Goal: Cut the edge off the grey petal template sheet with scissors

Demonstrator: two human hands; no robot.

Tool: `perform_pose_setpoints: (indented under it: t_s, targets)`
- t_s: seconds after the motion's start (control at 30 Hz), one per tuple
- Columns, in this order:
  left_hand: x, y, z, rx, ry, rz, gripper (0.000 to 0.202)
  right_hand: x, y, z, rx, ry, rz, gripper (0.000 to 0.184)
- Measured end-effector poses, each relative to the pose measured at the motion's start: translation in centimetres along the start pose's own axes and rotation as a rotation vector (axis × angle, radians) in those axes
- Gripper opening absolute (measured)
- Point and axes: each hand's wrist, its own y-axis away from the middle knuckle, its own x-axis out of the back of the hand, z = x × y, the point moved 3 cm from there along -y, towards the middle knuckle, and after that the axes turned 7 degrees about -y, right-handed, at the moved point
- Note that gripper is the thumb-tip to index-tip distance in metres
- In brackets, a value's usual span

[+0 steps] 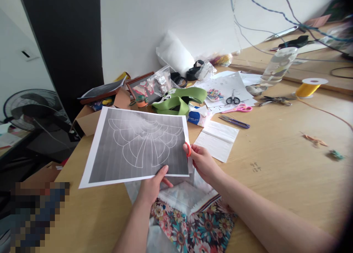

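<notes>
"grey and white, the printed sheet is what we hold up over the near part of the desk, isn't it?"

"yes, its white scalloped outline facing us. our left grip is closed on the near edge, thumb on top, the other fingers partly hidden underneath."

"and our right grip?"

"closed round the orange-handled scissors, right at the sheet's right edge. we cannot tell how far apart the blades stand; we see only the handle."

"what do we have below our arms?"

"flowered fabric, nearest us, with a frayed white edge."

"and farther off?"

"we see a creased white square to the right of the sheet, then blue-handled snips and pink-handled scissors beyond it. a green strap lies past the sheet's far edge. at far right, a yellow spool stands near a clear cup."
</notes>
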Motion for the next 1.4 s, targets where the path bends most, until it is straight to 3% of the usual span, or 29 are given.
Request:
perform_pose_setpoints:
  t_s: [0.87,1.13,1.4]
  targets:
    - [-0.1,0.1,0.1,0.01,-0.038,-0.022,0.035,-0.2,0.2,-0.6,0.027,0.118,0.079,0.053]
    - [-0.2,0.0,0.8,0.018,0.119,0.05,0.035,-0.2,0.1,-0.4,0.044,0.08,0.016,0.047]
    - [1.5,-0.8,1.9,-0.039,0.239,0.137,0.037,-1.6,0.8,-0.6,-0.028,0.148,-0.039,0.041]
